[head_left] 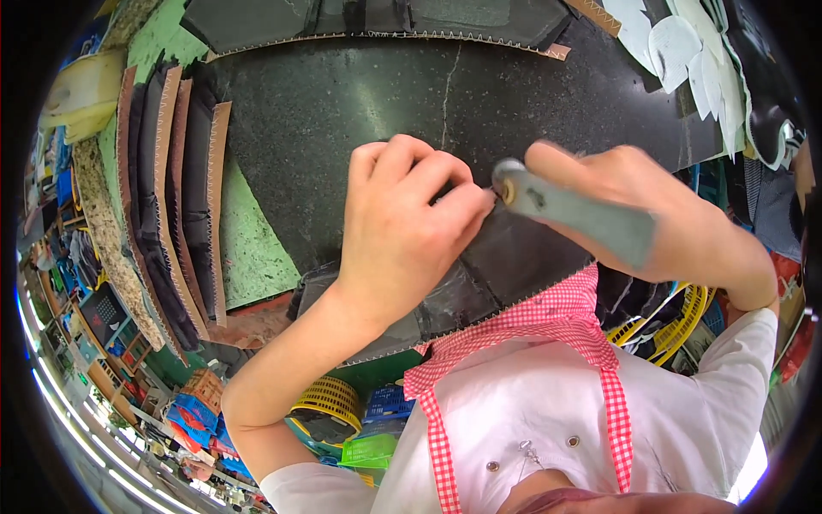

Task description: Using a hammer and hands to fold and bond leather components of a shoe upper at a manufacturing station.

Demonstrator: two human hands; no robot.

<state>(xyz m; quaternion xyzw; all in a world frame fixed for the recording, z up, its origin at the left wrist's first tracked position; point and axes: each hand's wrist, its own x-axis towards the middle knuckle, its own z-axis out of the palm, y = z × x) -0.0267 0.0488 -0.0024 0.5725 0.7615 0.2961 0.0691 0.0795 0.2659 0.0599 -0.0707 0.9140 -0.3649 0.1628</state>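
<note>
In front of me a black leather-like piece [505, 272] with a zigzag-stitched edge lies on a dark stone slab [334, 94]. My left hand [407, 214] rests over its far part, the fingers bent and closed at its edge; the fingertips and thumb are partly hidden. My right hand [629, 201] is closed round a grey metal hammer [591, 218], whose broad head covers part of the hand. The hammer's round end is right beside my left index finger. Motion smears the hammer and right hand somewhat.
Several black pieces with tan stitched edges [175, 197] stand in a row at the left. Another stitched black piece [368, 21] lies at the far edge. White leaf-shaped pieces [676, 51] lie far right. Yellow baskets [330, 403] [681, 321] sit below the worktop.
</note>
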